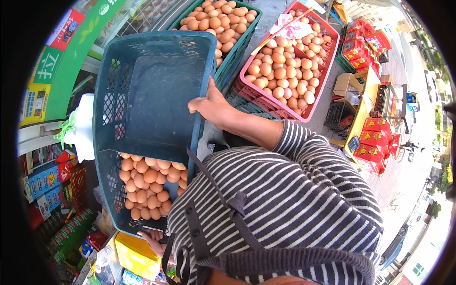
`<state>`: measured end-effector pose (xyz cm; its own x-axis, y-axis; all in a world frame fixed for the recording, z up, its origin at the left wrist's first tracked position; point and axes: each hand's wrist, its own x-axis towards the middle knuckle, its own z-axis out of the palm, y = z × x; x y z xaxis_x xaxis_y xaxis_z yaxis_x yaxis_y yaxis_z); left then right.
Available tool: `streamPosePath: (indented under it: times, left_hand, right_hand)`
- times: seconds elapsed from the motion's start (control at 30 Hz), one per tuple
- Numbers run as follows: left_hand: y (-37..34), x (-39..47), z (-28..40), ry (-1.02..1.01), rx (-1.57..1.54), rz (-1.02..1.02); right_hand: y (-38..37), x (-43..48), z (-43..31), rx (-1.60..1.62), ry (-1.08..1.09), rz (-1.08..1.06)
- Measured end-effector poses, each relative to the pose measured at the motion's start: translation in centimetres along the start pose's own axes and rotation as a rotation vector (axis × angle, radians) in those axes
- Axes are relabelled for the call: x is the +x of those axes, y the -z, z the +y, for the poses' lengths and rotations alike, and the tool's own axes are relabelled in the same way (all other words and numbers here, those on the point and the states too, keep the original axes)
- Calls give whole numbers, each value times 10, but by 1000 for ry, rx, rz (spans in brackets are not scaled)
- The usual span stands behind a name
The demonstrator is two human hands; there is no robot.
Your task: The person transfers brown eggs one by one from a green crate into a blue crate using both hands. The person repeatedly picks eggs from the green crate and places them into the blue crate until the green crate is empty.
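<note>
A dark blue-green plastic crate (pixel 113 149) with latticed sides fills the space in front of my body. A crosswise wall splits it: one section shows a bare floor, the other holds a pile of brown eggs (pixel 148 188). My right hand (pixel 213 108) grips its long rim on the side near me, thumb lying over the edge. At the crate's lower end in the picture, my left hand (pixel 155 239) has its fingers curled at the end wall, partly hidden by the crate and my striped sweater.
Beyond my right arm stand a green crate (pixel 257 21) of eggs and a pink crate (pixel 329 58) of eggs with a stick across it. Packaged goods (pixel 44 188) and a yellow bag (pixel 137 254) lie left and below. At far right, a wooden table (pixel 368 89) bears red boxes (pixel 374 142).
</note>
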<state>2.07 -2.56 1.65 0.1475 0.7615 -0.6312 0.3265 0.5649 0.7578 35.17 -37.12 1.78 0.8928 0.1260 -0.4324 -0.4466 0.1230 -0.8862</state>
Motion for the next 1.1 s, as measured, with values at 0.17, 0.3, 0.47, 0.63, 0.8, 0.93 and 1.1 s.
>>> streamPosePath:
  times: [0.17,0.3,0.47,0.63,0.8,0.93,1.1]
  left_hand:
    - [-32,-9,44,-103,72,-215]
    - [-64,8,63,-125,41,-454]
    - [-105,29,73,-165,167,-703]
    - [-132,28,73,-100,194,-657]
    - [-137,32,76,-114,333,-676]
    - [-130,33,76,-150,423,-646]
    - [-121,28,68,-249,479,-634]
  right_hand:
    - [25,-31,-25,96,68,91]
    - [51,-47,-34,184,162,194]
    - [87,-58,-31,179,199,299]
    - [106,-60,-28,188,214,400]
    - [117,-50,-12,179,140,424]
    - [118,-42,-3,171,74,372]
    - [142,-53,-17,-184,17,215]
